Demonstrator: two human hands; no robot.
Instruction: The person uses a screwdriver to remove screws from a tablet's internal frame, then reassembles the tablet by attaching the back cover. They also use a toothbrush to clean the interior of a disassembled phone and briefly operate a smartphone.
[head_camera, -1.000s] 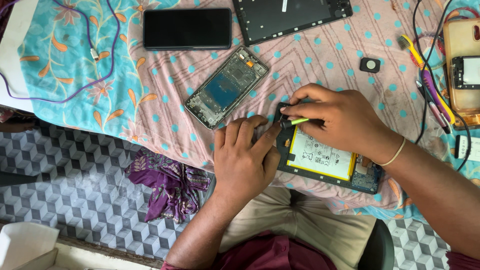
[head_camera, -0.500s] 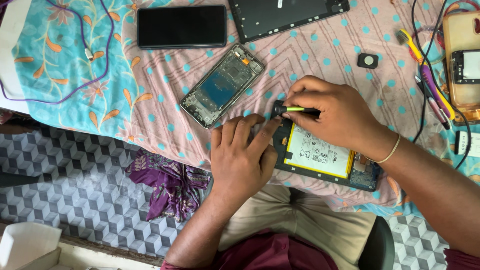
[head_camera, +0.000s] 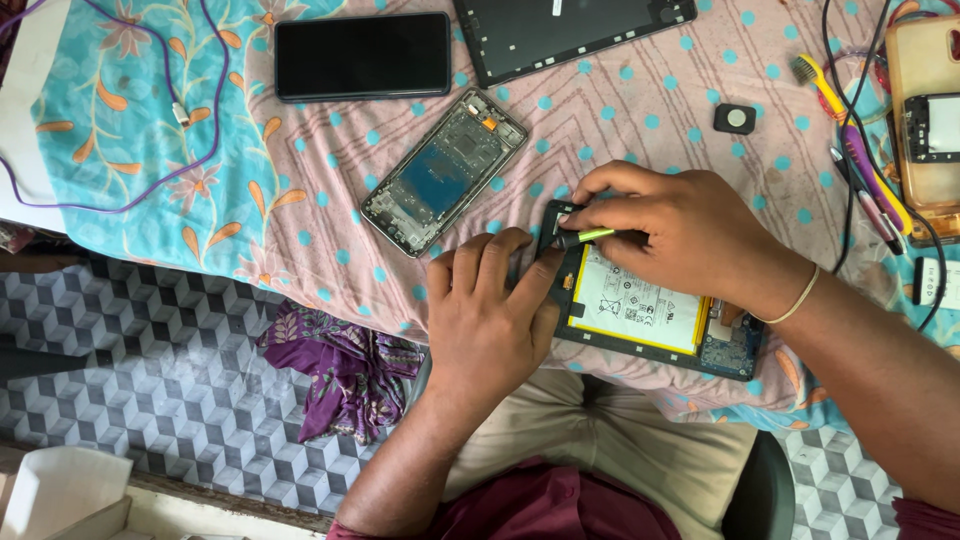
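Right hand (head_camera: 690, 235) pinches a thin green-tipped tool (head_camera: 585, 237) over an opened black phone with white battery (head_camera: 645, 310); left hand (head_camera: 490, 320), fingers together, presses the phone's left edge.

Single head-worn camera, looking steeply down from above the seated person's lap. Close range: both hands fill the centre, the cloth-covered table edge (head_camera: 300, 215) spans the upper frame, patterned floor (head_camera: 130, 380) lower left.

Opened phone (head_camera: 655, 315), flat, battery up
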